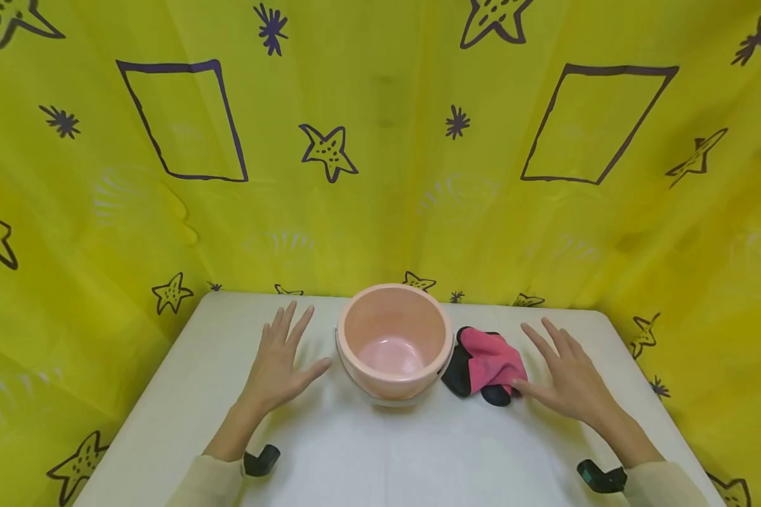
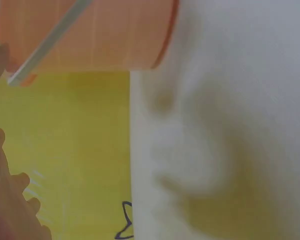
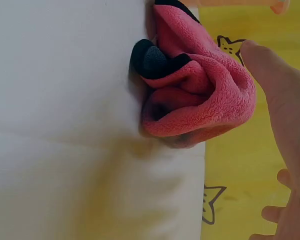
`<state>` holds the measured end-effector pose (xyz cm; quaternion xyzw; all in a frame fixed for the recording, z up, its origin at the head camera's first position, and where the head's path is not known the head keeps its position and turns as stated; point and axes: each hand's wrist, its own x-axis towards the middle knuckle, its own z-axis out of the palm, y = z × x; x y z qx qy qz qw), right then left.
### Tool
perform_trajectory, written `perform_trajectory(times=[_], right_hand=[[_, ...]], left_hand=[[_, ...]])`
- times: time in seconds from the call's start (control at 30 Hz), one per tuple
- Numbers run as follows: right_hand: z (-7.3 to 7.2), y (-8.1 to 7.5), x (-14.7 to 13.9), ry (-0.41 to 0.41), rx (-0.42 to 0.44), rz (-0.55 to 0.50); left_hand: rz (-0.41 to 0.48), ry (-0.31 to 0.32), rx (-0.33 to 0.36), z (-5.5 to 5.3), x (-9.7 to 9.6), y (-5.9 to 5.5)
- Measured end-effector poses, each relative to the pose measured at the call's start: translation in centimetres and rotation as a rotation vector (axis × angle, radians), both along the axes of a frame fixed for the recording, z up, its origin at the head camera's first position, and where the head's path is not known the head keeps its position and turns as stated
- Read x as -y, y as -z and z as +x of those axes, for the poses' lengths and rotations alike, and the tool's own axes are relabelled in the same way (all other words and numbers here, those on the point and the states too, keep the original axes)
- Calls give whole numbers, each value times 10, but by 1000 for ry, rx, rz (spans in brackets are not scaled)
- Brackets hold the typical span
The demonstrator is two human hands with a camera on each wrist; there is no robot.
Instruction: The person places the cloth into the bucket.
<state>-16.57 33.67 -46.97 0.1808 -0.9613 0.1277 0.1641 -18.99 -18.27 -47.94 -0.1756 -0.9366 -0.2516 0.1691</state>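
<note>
A peach-pink bucket (image 1: 387,386) stands upright at the middle of the white table, its inside showing nothing but a pale bottom. Its thin white handle (image 2: 50,40) hangs down along the side. To its left hovers my left hand (image 1: 279,370), fingers spread and thumb pointing at the bucket, holding nothing. A crumpled pink cloth with black parts (image 1: 496,359) lies just right of the bucket. My right hand (image 1: 567,380) is spread beside that cloth, its thumb tip overlapping the cloth's edge in the head view. In the right wrist view, the fluffy cloth bunches in loose folds.
The white table (image 1: 380,458) has rounded far corners. Yellow curtains (image 1: 380,211) with starfish drawings and dark outlined frames surround its back and sides. A black wrist-worn device (image 1: 263,461) sits at the left sleeve, another black device (image 1: 601,477) at the right.
</note>
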Motion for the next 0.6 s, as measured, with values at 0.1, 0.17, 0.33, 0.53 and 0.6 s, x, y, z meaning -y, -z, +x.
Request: perform_trajectory(times=[0.1,0.17,0.33,0.53,0.6], right_hand=[[-3,-2,4,5,38,-1],[-4,-2,6,15,75,5],[-7,-4,11,28,162,-6],[-11,-2,20,25,241,-56],[-13,-1,24,20,265,-70]], left_hand=[[60,45,8,2,-6,-9],[100,73,16,3,-11,-12],[191,139,40,1,-23,-14],[294,203,109,1,-37,-13],[313,213,126,0,-41,-12]])
